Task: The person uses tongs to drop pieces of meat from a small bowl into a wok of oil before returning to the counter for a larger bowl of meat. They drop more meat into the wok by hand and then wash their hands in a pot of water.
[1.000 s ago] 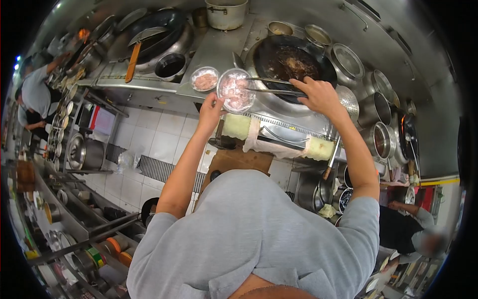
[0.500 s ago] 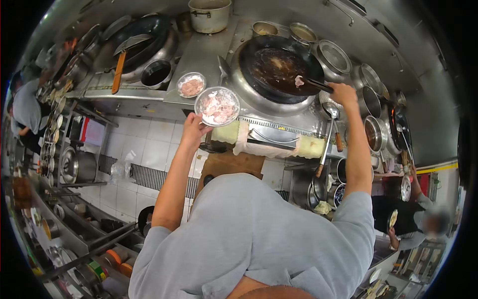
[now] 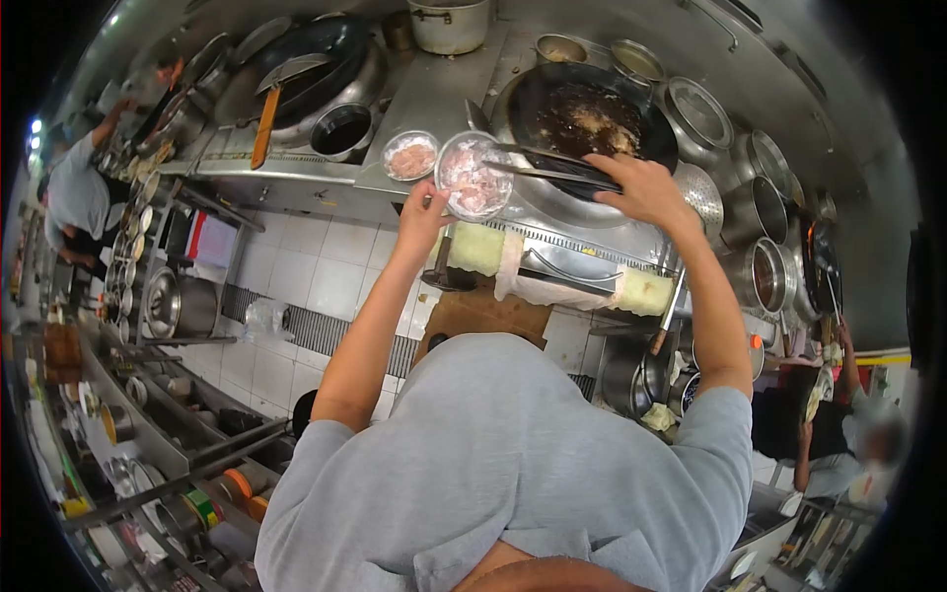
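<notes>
My left hand [image 3: 422, 212] holds a round metal plate of pale pink raw meat slices [image 3: 473, 176] up beside the stove edge. My right hand [image 3: 643, 187] grips long metal chopsticks [image 3: 547, 166] whose tips reach left over the plate's meat. Just behind them a large black wok [image 3: 590, 111] sits on the burner, holding dark oil and browned pieces. A second, smaller plate of meat [image 3: 411, 155] rests on the steel counter left of the held plate.
A second wok with a wooden-handled ladle [image 3: 264, 123] lies at the back left. Steel seasoning pots [image 3: 756, 212] line the right. A pot [image 3: 449, 22] stands at the back. Other people work at far left [image 3: 74, 197] and lower right [image 3: 834, 444].
My right hand swung the chopsticks from the wok, where they held a meat piece, back left to the plate. The plate rose slightly toward the wok.
</notes>
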The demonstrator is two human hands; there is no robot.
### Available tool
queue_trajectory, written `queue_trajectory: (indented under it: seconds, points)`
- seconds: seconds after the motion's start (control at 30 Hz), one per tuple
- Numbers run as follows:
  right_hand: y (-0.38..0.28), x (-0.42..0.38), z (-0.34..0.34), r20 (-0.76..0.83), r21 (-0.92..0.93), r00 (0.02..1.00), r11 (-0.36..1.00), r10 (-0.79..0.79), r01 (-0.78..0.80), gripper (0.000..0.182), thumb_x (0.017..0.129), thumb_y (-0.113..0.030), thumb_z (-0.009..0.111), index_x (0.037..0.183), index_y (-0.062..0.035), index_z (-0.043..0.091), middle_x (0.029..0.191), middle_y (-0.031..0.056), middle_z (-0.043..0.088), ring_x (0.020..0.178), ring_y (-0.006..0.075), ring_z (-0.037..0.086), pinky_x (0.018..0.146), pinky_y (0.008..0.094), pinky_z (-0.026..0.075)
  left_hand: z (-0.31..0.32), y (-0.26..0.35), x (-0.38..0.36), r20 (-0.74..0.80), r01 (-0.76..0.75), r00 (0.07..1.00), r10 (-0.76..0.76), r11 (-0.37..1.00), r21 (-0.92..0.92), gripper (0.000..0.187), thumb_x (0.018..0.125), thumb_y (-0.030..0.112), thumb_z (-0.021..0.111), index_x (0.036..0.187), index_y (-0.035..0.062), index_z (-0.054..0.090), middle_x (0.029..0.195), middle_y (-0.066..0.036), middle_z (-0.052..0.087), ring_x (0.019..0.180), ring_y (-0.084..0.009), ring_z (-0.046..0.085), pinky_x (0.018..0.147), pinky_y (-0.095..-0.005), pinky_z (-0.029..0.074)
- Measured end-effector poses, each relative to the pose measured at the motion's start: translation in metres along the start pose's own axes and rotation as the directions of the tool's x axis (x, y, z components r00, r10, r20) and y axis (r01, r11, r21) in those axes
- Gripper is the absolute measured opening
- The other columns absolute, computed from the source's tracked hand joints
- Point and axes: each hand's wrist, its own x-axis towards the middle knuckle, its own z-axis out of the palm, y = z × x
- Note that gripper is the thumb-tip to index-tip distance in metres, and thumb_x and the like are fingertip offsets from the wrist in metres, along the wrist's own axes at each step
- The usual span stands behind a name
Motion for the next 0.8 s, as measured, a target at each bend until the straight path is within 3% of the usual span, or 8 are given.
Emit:
queue_trajectory:
  seconds: [0.07, 0.13, 0.2, 0.27, 0.43, 0.57, 0.67, 0.8]
  points:
    - [0.006, 0.007, 0.019, -0.034, 0.046, 0.999, 0.998, -0.04, 0.042, 0.051, 0.082, -0.031, 0.066, 0.131, -0.0207, 0.055, 0.106, 0.0119, 0.068, 0.093, 0.033, 0.065, 0.08, 0.043, 0.052, 0.01, 0.001, 0.0, 0.043, -0.112, 0.993, 0.107, 0.986, 0.123, 0.019, 0.097, 0.016, 0.055, 0.086, 0.006, 0.044, 0.105, -0.009, 0.053, 0.091, -0.015, 0.057, 0.079, -0.0388, 0.061]
    - [0.018, 0.012, 0.021, -0.055, 0.101, 0.996, 0.992, -0.077, 0.082, 0.049, 0.084, -0.031, 0.065, 0.13, -0.0201, 0.056, 0.105, 0.012, 0.068, 0.093, 0.0336, 0.065, 0.08, 0.043, 0.052, 0.014, 0.0, 0.0, -0.001, -0.016, 1.0, 0.016, 1.0, -0.016, 0.019, 0.097, 0.015, 0.055, 0.086, 0.0065, 0.043, 0.102, -0.006, 0.05, 0.09, -0.0142, 0.056, 0.08, -0.0395, 0.06]
    - [0.026, 0.003, 0.008, -0.057, 0.133, 0.998, 0.991, -0.004, 0.012, 0.048, 0.084, -0.029, 0.065, 0.13, -0.0191, 0.057, 0.112, 0.0123, 0.067, 0.099, 0.034, 0.063, 0.085, 0.043, 0.05, 0.008, -0.008, 0.002, -0.038, 0.075, 0.996, -0.082, 0.986, -0.146, 0.018, 0.097, 0.014, 0.054, 0.086, 0.0069, 0.043, 0.097, -0.004, 0.049, 0.088, -0.0136, 0.056, 0.081, -0.0399, 0.06]
    - [0.041, -0.008, 0.005, -0.085, 0.144, 0.996, 0.989, 0.032, -0.019, 0.047, 0.083, -0.029, 0.066, 0.129, -0.0189, 0.058, 0.116, 0.0123, 0.066, 0.103, 0.0336, 0.062, 0.088, 0.0427, 0.049, 0.002, -0.016, 0.001, -0.03, 0.112, 0.992, -0.12, 0.974, -0.197, 0.017, 0.098, 0.014, 0.053, 0.086, 0.0075, 0.043, 0.093, -0.003, 0.048, 0.087, -0.013, 0.055, 0.081, -0.0404, 0.06]
    - [0.071, -0.025, -0.011, 0.028, 0.221, 0.977, 0.952, 0.209, -0.21, 0.051, 0.081, -0.027, 0.068, 0.13, -0.0196, 0.058, 0.122, 0.0115, 0.064, 0.11, 0.0337, 0.06, 0.095, 0.0412, 0.046, 0.006, -0.012, -0.009, 0.028, 0.193, 0.981, -0.192, 0.95, -0.247, 0.017, 0.099, 0.014, 0.051, 0.086, 0.0082, 0.043, 0.09, -0.002, 0.048, 0.085, -0.0121, 0.054, 0.082, -0.0417, 0.06]
    - [0.098, -0.025, -0.019, -0.078, 0.354, 0.947, 0.897, 0.31, -0.264, 0.053, 0.08, -0.028, 0.069, 0.131, -0.02, 0.057, 0.12, 0.0122, 0.065, 0.112, 0.0323, 0.06, 0.097, 0.0394, 0.045, 0.003, -0.015, -0.014, 0.037, 0.223, 0.975, -0.221, 0.941, -0.255, 0.018, 0.099, 0.014, 0.051, 0.085, 0.0077, 0.042, 0.089, -0.003, 0.049, 0.083, -0.0125, 0.056, 0.083, -0.0427, 0.06]
    - [0.124, -0.014, -0.019, -0.079, 0.327, 0.946, 0.905, 0.313, -0.272, 0.053, 0.08, -0.028, 0.069, 0.131, -0.0208, 0.057, 0.12, 0.0132, 0.065, 0.111, 0.0333, 0.061, 0.096, 0.0395, 0.045, -0.005, -0.02, -0.017, 0.021, 0.237, 0.971, -0.239, 0.938, -0.254, 0.017, 0.099, 0.014, 0.051, 0.086, 0.0077, 0.042, 0.089, -0.004, 0.05, 0.083, -0.0139, 0.058, 0.084, -0.0432, 0.059]
    - [0.13, 0.021, -0.01, -0.049, 0.11, 0.914, 0.912, 0.402, -0.395, 0.052, 0.082, -0.035, 0.066, 0.133, -0.0247, 0.056, 0.121, 0.0148, 0.064, 0.112, 0.0336, 0.06, 0.095, 0.0425, 0.046, -0.004, -0.016, -0.025, 0.007, 0.24, 0.969, -0.247, 0.934, -0.263, 0.016, 0.1, 0.015, 0.05, 0.088, 0.0078, 0.041, 0.092, -0.006, 0.053, 0.087, -0.0167, 0.061, 0.084, -0.0436, 0.059]
